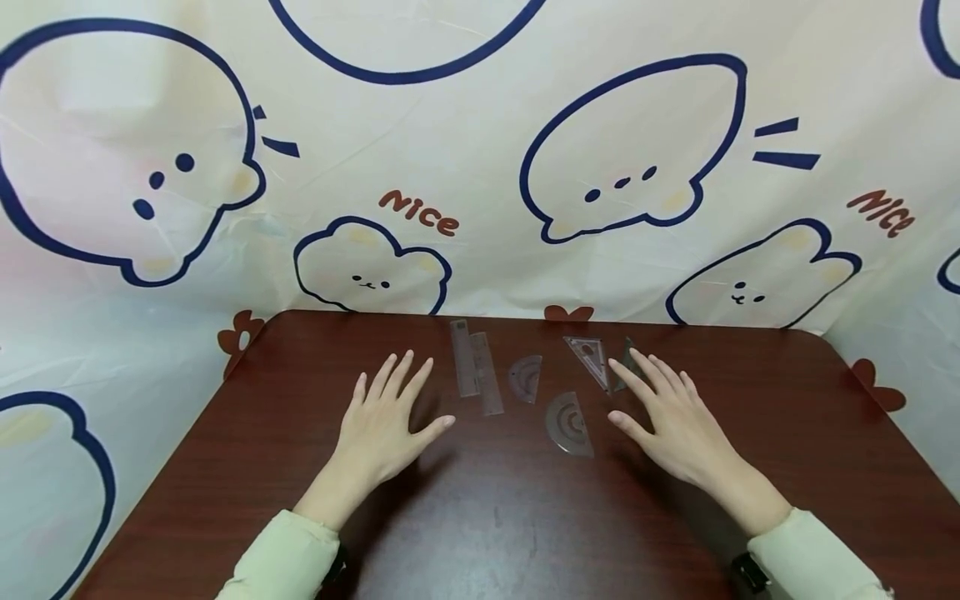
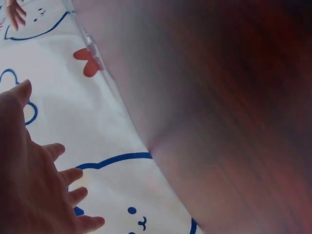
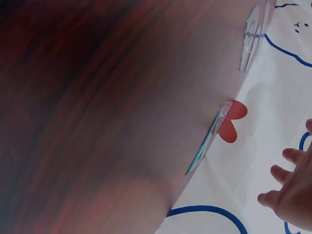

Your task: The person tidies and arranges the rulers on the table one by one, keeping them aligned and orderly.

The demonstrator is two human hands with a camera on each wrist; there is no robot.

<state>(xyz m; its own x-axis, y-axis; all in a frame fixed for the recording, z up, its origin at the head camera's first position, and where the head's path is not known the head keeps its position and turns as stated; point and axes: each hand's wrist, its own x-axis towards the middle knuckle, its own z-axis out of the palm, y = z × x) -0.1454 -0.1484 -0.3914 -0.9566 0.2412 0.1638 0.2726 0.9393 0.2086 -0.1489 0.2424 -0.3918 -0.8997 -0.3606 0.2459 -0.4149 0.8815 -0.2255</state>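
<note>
Both hands hover over a dark wooden table with fingers spread, holding nothing. My left hand is left of two clear straight rulers, the left ruler and the right ruler, which lie side by side. My right hand is at the right, its index fingertip over a greenish set square that it partly hides. Beside that lies a clear set square. Between the hands are a small protractor and a larger protractor. In the right wrist view the greenish set square shows edge-on.
The brown table reaches back to a pale cloth backdrop with blue cartoon outlines. The cloth also stands along the left and right sides. Dark bands sit at both wrists, below pale green sleeves.
</note>
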